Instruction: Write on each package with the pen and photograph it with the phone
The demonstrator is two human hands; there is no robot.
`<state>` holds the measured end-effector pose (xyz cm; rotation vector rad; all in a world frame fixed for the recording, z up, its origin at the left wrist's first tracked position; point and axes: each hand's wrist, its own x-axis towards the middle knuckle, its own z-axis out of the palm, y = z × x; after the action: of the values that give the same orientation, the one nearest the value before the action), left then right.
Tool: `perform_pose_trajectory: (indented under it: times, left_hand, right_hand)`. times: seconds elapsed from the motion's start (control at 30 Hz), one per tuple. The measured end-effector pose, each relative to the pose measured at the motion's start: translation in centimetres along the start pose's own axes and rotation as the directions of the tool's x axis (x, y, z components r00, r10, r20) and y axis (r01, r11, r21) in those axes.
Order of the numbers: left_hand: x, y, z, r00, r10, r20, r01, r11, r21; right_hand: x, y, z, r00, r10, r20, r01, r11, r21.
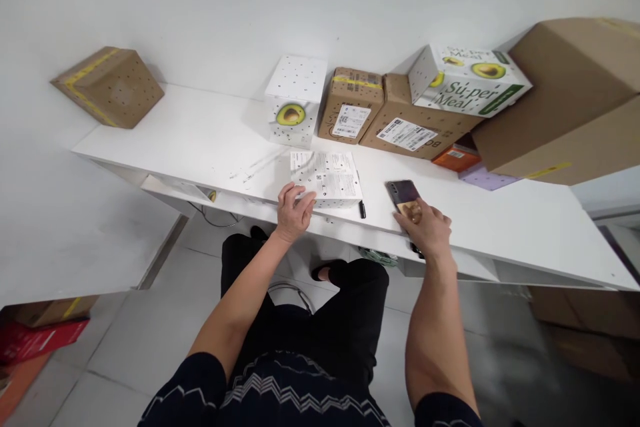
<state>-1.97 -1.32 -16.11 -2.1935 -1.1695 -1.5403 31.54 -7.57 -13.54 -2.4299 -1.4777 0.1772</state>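
Note:
A white printed box (327,175) with small dark dots lies on the white table near its front edge. My left hand (296,212) is at the box's near left corner, its fingers bent and its thumb against the edge. My right hand (427,228) grips the lower part of a smartphone (399,192), thumb on one side and fingers on the other. The phone has a dark back with a brownish picture and rests on or just above the tabletop; I cannot tell which. Between box and phone lies a black marker (363,209).
Along the wall stand an avocado box (295,103), two labelled cardboard boxes (351,107) and a "Su-per Meal" box (473,83). A large carton (570,100) is at right, a smaller carton (113,90) at far left. Shelf compartments (235,203) open under the tabletop.

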Motion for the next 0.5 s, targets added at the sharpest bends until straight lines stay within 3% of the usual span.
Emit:
perform_pose_trajectory:
  times: [0.2,0.3,0.33,0.4,0.5]
  left_hand:
    - [0.1,-0.1,-0.2,0.999,-0.017,0.042,0.016,1.000,0.022]
    - [0.1,-0.1,-0.1,1.000,-0.010,0.024,0.010,1.000,0.005]
    - [0.0,-0.1,-0.1,1.000,-0.006,0.016,0.006,1.000,-0.007]
    - [-0.1,-0.1,0.0,1.000,-0.007,0.005,0.008,1.000,-0.029]
    - [-0.3,-0.2,0.2,0.999,-0.032,0.019,0.033,0.999,-0.019]
  right_hand:
    - [-1.8,-2.0,-1.4,0.994,0.107,0.006,-0.107,0.993,0.055]
    - [-3.6,-2.1,-1.6,0.980,0.197,-0.023,-0.179,0.927,0.329]
    - [-4.3,-2.2,-1.7,0.972,0.237,-0.011,-0.203,0.855,0.478]
    - [-5.8,-2.7,-1.8,0.959,0.276,0.057,-0.221,0.610,0.761]
    - [-8.3,-5.3,-2.3,0.973,0.131,0.189,-0.209,0.169,0.963]
